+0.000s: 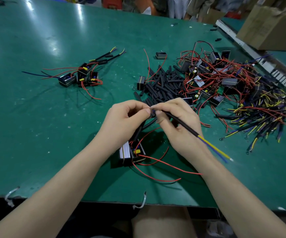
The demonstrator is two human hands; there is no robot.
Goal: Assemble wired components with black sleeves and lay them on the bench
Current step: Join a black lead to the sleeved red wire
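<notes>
Broadly, we note the green tabletop (35, 117), then a big tangle of wired parts (233, 86) at far right and a heap of loose black sleeves (162, 85) beside it. Finished units (80, 76) lie grouped at left. Our left hand (123, 121) pinches a black sleeve (153, 114); our right hand (178, 121) grips a sleeved cable (181, 123) with yellow and blue leads. Below them, one component (132, 152) rests on the tabletop, red wires trailing.

Bare forearms, no sleeves, short fingernails
</notes>
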